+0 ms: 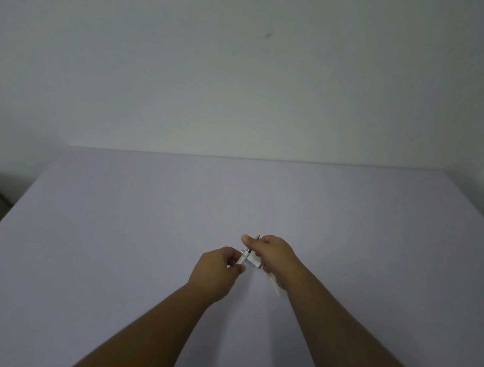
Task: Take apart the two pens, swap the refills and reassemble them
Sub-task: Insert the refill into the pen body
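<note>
Nearest the camera, two bare forearms reach forward over the pale table point(112, 230) and converge near its middle. The left hand point(217, 266) sits slightly closer to the body, its thumb and fingers pinched around the lower end of a short whitish pen part point(242, 257). The right hand point(273, 257) lies just beyond and to the right, fingers curled shut over the upper stretch of the same line of parts, with a dark pen tip point(257, 237) poking out past its thumb on the far side.

The relation that matters: the piece between the hands runs on a diagonal, from near-left at the left hand's pinch up to far-right inside the right fist, so the two grips sit at opposite ends of one long axis, almost touching. Any pull or twist to separate or join the parts would probably have to run along that slant.

A second whitish barrel point(275, 285) sticks out below the right hand toward the near-right; it may be tucked in the same palm or lying on the table beneath the wrist, and the blur does not settle which.

Beyond the hands the tabletop shows nothing else, up to the plain wall point(244, 80)
</note>
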`<state>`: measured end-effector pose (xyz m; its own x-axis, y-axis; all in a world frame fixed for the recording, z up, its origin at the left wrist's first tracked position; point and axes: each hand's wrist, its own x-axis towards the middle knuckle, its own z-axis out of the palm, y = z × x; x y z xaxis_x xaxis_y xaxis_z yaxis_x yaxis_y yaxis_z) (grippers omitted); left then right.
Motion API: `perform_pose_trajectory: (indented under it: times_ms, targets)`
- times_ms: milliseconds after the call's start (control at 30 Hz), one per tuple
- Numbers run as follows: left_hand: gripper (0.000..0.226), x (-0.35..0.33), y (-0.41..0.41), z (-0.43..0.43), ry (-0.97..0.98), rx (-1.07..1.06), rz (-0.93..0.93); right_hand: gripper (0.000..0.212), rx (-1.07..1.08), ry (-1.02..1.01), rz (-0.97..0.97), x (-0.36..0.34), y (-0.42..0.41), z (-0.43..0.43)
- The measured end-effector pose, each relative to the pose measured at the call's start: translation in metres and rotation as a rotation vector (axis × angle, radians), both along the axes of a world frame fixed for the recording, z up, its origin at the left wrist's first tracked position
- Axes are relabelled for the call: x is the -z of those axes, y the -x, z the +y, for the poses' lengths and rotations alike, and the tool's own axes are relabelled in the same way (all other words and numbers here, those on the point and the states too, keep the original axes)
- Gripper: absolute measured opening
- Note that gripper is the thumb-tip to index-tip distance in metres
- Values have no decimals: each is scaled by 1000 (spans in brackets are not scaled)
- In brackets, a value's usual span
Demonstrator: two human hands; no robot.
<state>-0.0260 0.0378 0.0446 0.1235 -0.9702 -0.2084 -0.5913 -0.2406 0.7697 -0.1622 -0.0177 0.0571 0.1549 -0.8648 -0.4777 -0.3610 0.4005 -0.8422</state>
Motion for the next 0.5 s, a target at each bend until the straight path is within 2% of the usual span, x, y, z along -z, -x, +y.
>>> perform_pose_trajectory:
  times_ms: [67, 100, 133, 233, 267, 400, 433, 500]
  targets:
    - [12, 0, -1, 0, 5, -8, -2, 15, -10, -22, -151, -1, 1, 1]
    - [11, -1, -1, 0, 7, -8, -4, 10, -17, -12, -173, -3, 2, 2]
    - [11, -2, -1, 1, 7, -3, -6, 11, -22, 0, -156, -3, 3, 3]
    - [12, -2, 1, 1, 3, 21, -29, 37, -17, 9, 29, -1, 1, 2]
    - [11, -3, 1, 0, 9, 20, -32, 38, -18, 8, 40, -3, 1, 2]
    - [12, -7, -1, -4, 19, 15, -42, 11, -21, 2, -184, -8, 4, 1]
    - [12, -8, -1, -4, 18, 21, -44, 11, -25, 15, -164, -9, 4, 1]
    - [13, -8, 1, -4, 18, 29, -43, 26, -21, 35, -21, -9, 3, 0]
